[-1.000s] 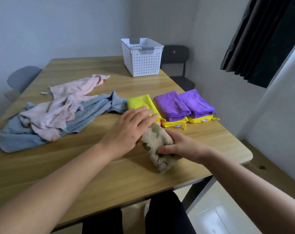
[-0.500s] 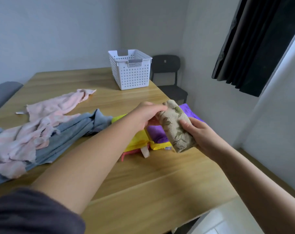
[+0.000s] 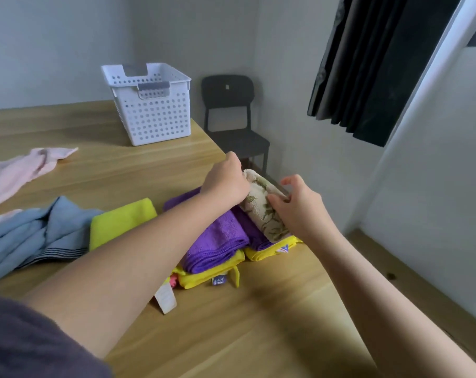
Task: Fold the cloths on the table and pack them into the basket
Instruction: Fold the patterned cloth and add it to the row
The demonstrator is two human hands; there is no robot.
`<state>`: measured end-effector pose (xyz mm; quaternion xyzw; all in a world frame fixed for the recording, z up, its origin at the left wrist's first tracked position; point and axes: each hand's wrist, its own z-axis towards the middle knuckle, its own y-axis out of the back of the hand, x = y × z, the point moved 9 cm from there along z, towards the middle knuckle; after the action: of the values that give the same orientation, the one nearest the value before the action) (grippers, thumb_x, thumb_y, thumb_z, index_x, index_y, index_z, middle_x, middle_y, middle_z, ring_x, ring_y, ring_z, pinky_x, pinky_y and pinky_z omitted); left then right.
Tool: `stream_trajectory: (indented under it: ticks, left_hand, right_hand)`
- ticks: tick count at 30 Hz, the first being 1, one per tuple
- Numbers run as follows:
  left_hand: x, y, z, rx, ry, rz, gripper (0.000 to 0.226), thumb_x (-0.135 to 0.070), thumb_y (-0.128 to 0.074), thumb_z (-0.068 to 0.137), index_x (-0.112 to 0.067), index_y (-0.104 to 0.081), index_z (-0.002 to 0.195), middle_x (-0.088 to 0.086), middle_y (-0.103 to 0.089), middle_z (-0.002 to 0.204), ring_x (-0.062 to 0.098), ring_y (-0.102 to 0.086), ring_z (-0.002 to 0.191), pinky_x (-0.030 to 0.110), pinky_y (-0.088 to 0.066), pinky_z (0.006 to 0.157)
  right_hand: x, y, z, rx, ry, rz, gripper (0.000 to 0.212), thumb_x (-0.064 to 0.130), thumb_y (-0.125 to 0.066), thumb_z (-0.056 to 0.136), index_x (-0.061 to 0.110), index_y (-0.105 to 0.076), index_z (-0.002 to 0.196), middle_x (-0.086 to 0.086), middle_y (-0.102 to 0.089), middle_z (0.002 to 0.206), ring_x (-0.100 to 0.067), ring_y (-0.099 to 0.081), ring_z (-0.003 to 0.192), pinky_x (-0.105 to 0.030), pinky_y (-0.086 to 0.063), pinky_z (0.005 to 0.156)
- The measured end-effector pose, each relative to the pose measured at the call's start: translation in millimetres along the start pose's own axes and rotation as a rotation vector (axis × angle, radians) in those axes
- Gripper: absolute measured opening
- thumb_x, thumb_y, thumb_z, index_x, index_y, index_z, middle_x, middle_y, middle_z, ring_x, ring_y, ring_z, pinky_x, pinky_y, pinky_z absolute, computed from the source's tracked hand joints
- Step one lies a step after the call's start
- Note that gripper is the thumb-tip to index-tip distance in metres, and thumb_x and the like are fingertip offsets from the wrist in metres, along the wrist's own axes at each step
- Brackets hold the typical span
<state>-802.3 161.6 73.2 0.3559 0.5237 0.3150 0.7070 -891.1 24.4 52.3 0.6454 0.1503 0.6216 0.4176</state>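
**A:** What has changed in the last half second?

**B:** The folded floral towel (image 3: pixel 261 207) was held up in the air then. Now it lies right of centre, on top of the right-hand stack. The left hand (image 3: pixel 226 181) curls over its far end, with the fingertips hidden. The right hand (image 3: pixel 299 211) grips its right edge, thumb on top and fingers bent round the side.

**A:** And the count, from the bottom of the frame upward?

**B:** One wooden table (image 3: pixel 231 323) and one paper tag (image 3: pixel 166 297) low at centre. There are three folded yellow cloths (image 3: pixel 122 222): one lies alone at centre left, and two lie under the purples. The two folded purple cloths (image 3: pixel 217 236) sit side by side. One blue towel (image 3: pixel 27 236) lies crumpled at the left edge, and one pink cloth (image 3: pixel 18 167) lies above it. One white perforated basket (image 3: pixel 152 105) stands on the table at upper centre-left, well apart from the stacks. One black chair (image 3: pixel 231 113) stands to its right, beyond the table.
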Motion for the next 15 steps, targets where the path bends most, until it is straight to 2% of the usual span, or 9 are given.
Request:
stream_trajectory:
  ticks: [2, 4, 7, 9, 12, 15]
  left_hand:
    - [3.2, -3.7, 4.6, -0.009, -0.018, 0.050, 0.025, -0.023, -0.047, 0.094, -0.011, -0.047, 0.116, 0.011, -0.057, 0.117, 0.033, -0.054, 0.108, 0.039, -0.045, 0.088]
    - [3.5, -11.0, 3.4, 0.001, -0.061, 0.179, 0.022, -0.021, -0.046, 0.093, -0.013, -0.048, 0.114, 0.009, -0.059, 0.116, 0.032, -0.054, 0.107, 0.036, -0.040, 0.085]
    - [0.4, -14.8, 1.6, -0.061, -0.154, 0.361, 0.024, -0.026, -0.046, 0.092, -0.018, -0.050, 0.115, 0.005, -0.057, 0.120, 0.027, -0.051, 0.113, 0.038, -0.032, 0.091]
    - [4.0, -10.4, 4.8, -0.060, -0.133, 0.294, 0.027, -0.036, -0.047, 0.093, -0.021, -0.049, 0.114, 0.001, -0.054, 0.123, 0.023, -0.048, 0.117, 0.040, -0.029, 0.094]
    - [11.8, -3.1, 8.6, 0.006, -0.040, 0.104, 0.040, -0.053, -0.049, 0.089, -0.025, -0.051, 0.118, -0.005, -0.055, 0.125, 0.021, -0.049, 0.119, 0.040, -0.029, 0.096]
    - [8.1, 7.4, 2.7, 0.001, -0.058, -0.027, 0.044, -0.047, -0.050, 0.090, -0.023, -0.051, 0.127, -0.003, -0.055, 0.131, 0.021, -0.048, 0.122, 0.039, -0.035, 0.101]
  right_hand:
    - [-0.3, -2.6, 0.7, -0.016, 0.003, -0.083, 0.044, 0.042, -0.052, 0.092, 0.022, -0.042, 0.130, -0.005, -0.061, 0.109, -0.027, -0.058, 0.098, -0.034, -0.048, 0.079]
    - [2.0, -7.6, -2.6, -0.039, 0.035, -0.281, 0.042, 0.046, -0.047, 0.093, 0.025, -0.041, 0.130, -0.002, -0.057, 0.115, -0.029, -0.055, 0.105, -0.035, -0.040, 0.076]
    - [7.1, -10.4, -5.2, -0.083, 0.140, -0.387, 0.045, 0.043, -0.046, 0.095, 0.026, -0.039, 0.135, -0.002, -0.047, 0.130, -0.027, -0.044, 0.120, -0.039, -0.036, 0.089]
    - [12.5, -5.3, -4.9, -0.088, 0.220, -0.337, 0.046, 0.039, -0.045, 0.096, 0.027, -0.037, 0.140, 0.000, -0.039, 0.144, -0.023, -0.034, 0.133, -0.041, -0.030, 0.102]
    - [20.3, 0.5, -7.8, -0.044, 0.261, -0.282, 0.045, 0.037, -0.034, 0.101, 0.028, -0.033, 0.145, 0.003, -0.024, 0.156, -0.020, -0.013, 0.146, -0.044, -0.014, 0.114]
    - [27.8, 2.8, -15.9, -0.012, 0.288, -0.317, 0.047, 0.038, -0.029, 0.102, 0.028, -0.027, 0.148, 0.005, -0.015, 0.159, -0.019, -0.002, 0.148, -0.048, -0.004, 0.116]
